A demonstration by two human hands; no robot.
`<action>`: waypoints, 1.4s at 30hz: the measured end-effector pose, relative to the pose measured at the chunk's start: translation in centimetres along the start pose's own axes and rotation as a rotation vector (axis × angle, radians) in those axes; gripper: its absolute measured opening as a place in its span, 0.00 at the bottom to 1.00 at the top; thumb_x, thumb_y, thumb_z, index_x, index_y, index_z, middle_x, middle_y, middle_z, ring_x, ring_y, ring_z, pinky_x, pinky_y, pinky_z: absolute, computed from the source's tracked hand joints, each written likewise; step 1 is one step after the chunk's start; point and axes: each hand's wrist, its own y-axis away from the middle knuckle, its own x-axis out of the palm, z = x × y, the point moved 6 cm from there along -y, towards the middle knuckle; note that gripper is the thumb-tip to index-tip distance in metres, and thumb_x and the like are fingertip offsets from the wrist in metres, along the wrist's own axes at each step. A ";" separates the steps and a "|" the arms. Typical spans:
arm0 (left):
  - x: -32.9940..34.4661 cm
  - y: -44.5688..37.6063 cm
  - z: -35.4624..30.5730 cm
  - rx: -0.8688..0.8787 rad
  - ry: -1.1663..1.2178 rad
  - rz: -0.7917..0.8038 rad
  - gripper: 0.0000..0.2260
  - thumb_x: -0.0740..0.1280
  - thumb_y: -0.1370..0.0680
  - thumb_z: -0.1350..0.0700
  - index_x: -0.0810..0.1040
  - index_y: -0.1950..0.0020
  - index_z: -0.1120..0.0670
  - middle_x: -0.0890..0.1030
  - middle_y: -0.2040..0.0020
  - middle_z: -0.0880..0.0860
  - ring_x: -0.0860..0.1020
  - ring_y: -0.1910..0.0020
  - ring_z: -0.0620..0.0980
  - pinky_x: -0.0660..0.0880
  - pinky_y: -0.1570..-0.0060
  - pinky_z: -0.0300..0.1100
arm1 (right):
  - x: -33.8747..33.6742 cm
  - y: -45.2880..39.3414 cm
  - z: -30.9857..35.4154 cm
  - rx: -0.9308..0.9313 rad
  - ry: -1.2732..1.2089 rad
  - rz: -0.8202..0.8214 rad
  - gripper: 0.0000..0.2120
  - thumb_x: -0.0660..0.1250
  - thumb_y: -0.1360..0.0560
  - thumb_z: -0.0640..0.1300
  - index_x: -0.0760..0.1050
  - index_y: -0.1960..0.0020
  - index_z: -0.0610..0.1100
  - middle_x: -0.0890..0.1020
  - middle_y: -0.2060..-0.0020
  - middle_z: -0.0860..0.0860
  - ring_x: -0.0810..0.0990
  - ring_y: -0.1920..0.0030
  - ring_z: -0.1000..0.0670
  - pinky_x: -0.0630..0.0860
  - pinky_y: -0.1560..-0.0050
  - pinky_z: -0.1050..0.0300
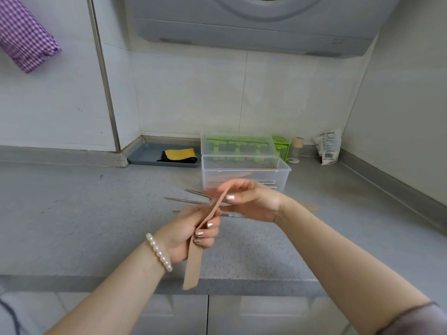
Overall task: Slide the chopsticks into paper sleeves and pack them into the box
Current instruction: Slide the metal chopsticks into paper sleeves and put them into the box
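Observation:
A long brown paper sleeve (pixel 193 264) hangs tilted between my hands above the grey counter. My left hand (pixel 191 234) grips its middle with curled fingers. My right hand (pixel 251 201) pinches its upper end. Several metal chopsticks (pixel 186 201) lie on the counter just behind my hands, partly hidden by them. A clear plastic box (pixel 245 175) stands open behind my right hand, with sleeved chopsticks showing dimly inside it.
The box's clear lid (pixel 238 146) leans upright at its back. A grey tray (pixel 145 157) with a yellow and black cloth sits to the left. A green holder (pixel 281 143), a small jar (pixel 296 149) and a white packet (pixel 327 146) stand at the back right corner.

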 end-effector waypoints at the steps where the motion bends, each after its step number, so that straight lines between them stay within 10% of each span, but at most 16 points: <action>1: -0.5 0.1 -0.1 0.008 0.009 -0.031 0.11 0.72 0.32 0.54 0.73 0.61 0.59 0.69 0.74 0.51 0.63 0.81 0.41 0.60 0.83 0.31 | -1.4 0.2 0.1 0.007 -0.013 -0.115 0.06 0.67 0.29 0.36 0.81 0.59 0.45 0.83 0.50 0.46 0.78 0.46 0.46 0.74 0.44 0.52; 5: -2.7 0.7 -1.0 0.072 -0.121 -0.263 0.06 0.59 0.21 0.59 0.73 0.55 0.59 0.73 0.71 0.53 0.67 0.79 0.44 0.62 0.82 0.33 | -9.1 2.2 -0.7 0.151 0.687 -0.704 0.05 0.72 0.29 0.39 0.77 0.62 0.41 0.79 0.67 0.50 0.75 0.63 0.51 0.71 0.62 0.61; 20: -4.2 1.0 -0.3 0.014 -0.185 -0.380 0.04 0.60 0.23 0.66 0.73 0.50 0.62 0.77 0.68 0.54 0.74 0.73 0.47 0.73 0.75 0.38 | -9.7 3.0 -4.7 0.352 1.076 -0.553 0.05 0.68 0.25 0.44 0.76 0.55 0.42 0.76 0.61 0.50 0.73 0.59 0.50 0.69 0.57 0.59; 31: -3.0 0.4 0.6 -0.059 -0.211 -0.303 0.08 0.60 0.22 0.64 0.75 0.44 0.61 0.76 0.68 0.54 0.74 0.74 0.46 0.76 0.73 0.39 | -12.9 8.2 0.6 -0.214 -0.398 -0.827 0.11 0.60 0.21 0.43 0.75 0.58 0.40 0.73 0.76 0.52 0.70 0.73 0.56 0.69 0.72 0.66; 42: -0.3 0.2 2.6 -0.133 -0.406 -0.115 0.08 0.57 0.20 0.64 0.73 0.44 0.62 0.80 0.61 0.57 0.77 0.70 0.49 0.76 0.70 0.41 | -12.2 10.3 3.3 -0.324 -0.145 -1.212 0.17 0.56 0.19 0.48 0.68 0.64 0.42 0.65 0.75 0.48 0.61 0.77 0.52 0.57 0.75 0.60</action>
